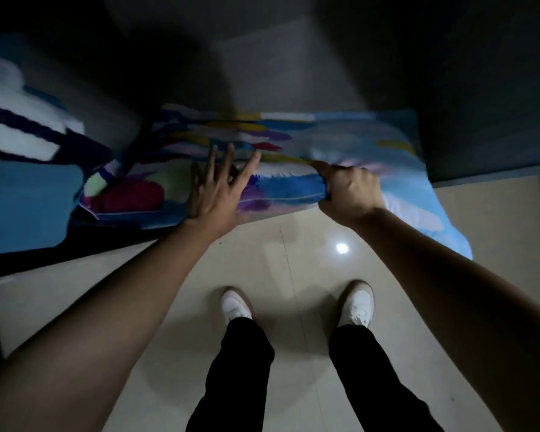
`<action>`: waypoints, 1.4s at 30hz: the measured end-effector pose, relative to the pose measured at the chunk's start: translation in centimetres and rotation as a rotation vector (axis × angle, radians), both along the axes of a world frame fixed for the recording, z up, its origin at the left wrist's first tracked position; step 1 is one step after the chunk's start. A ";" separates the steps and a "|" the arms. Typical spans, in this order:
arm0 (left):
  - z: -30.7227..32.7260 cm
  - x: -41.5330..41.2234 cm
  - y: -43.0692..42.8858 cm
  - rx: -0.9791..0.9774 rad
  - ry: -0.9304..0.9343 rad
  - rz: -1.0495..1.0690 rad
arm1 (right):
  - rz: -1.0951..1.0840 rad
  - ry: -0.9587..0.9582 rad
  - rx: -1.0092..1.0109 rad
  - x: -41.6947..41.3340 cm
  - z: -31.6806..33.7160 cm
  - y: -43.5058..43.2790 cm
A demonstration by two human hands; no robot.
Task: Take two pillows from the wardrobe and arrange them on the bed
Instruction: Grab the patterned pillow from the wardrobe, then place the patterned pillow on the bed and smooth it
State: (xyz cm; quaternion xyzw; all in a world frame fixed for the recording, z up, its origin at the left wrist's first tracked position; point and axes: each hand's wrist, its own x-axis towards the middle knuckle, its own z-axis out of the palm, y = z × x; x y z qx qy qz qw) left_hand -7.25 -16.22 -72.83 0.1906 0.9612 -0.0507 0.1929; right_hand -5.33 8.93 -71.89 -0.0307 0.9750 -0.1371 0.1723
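Observation:
A light-blue pillow with multicoloured feather print lies across the front of a dark wardrobe shelf, its right end hanging out over the floor. My right hand is closed in a fist on the pillow's front edge, bunching the cloth. My left hand is spread flat with its fingers apart, resting against the same pillow's front edge further left. More of the same colourful fabric shows at the left; I cannot tell whether it is a second pillow.
A blue, white and navy striped fabric bundle fills the left side. Dark wardrobe panels stand on the right. Below is a glossy beige tiled floor with my white shoes and black trousers.

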 end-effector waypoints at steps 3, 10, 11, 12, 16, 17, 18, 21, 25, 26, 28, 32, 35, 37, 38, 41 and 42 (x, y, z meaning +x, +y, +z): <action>2.6 1.5 2.9 -0.035 0.035 0.022 | -0.010 -0.075 -0.010 3.0 2.9 2.0; 12.3 6.2 9.4 0.069 -0.062 0.012 | -0.153 -0.207 -0.023 11.9 11.5 6.5; 14.1 7.2 10.1 0.083 -0.065 0.018 | -0.154 -0.199 -0.016 12.9 13.1 6.8; 15.9 8.2 10.6 0.088 -0.065 0.028 | -0.150 -0.200 -0.002 13.7 14.8 6.9; 23.4 10.9 12.2 0.081 -0.036 0.007 | -0.211 -0.190 0.007 15.5 22.3 8.5; 25.3 11.1 12.5 0.092 -0.024 -0.013 | -0.232 -0.174 -0.007 15.9 24.3 9.1; 27.2 11.1 13.0 0.108 -0.015 -0.038 | -0.246 -0.160 -0.017 16.3 26.3 9.6; 32.5 11.1 14.7 0.131 0.000 -0.126 | -0.278 -0.152 -0.021 17.8 32.4 10.7; 38.9 12.8 17.5 0.221 0.036 -0.269 | -0.400 -0.142 0.026 21.9 40.3 11.8; 40.3 13.4 18.2 0.251 0.043 -0.312 | -0.438 -0.124 0.051 23.3 42.2 12.0; 43.2 14.8 20.0 0.318 0.053 -0.419 | -0.505 -0.078 0.107 26.7 45.9 12.7; 48.5 18.8 25.4 0.455 0.088 -0.632 | -0.653 -0.026 0.224 33.8 52.5 15.7; 51.4 21.9 30.6 0.543 0.081 -0.730 | -0.740 -0.009 0.307 38.3 56.2 19.1; 52.7 23.8 34.4 0.590 0.073 -0.789 | -0.801 -0.014 0.339 41.1 57.8 21.9; 53.2 24.8 36.6 0.612 0.075 -0.816 | -0.831 -0.013 0.348 42.3 58.4 23.4; 54.4 27.4 43.2 0.644 0.075 -0.878 | -0.874 -0.009 0.368 45.6 59.7 28.9; 54.8 28.1 45.6 0.645 0.080 -0.891 | -0.881 -0.009 0.373 46.5 60.1 30.9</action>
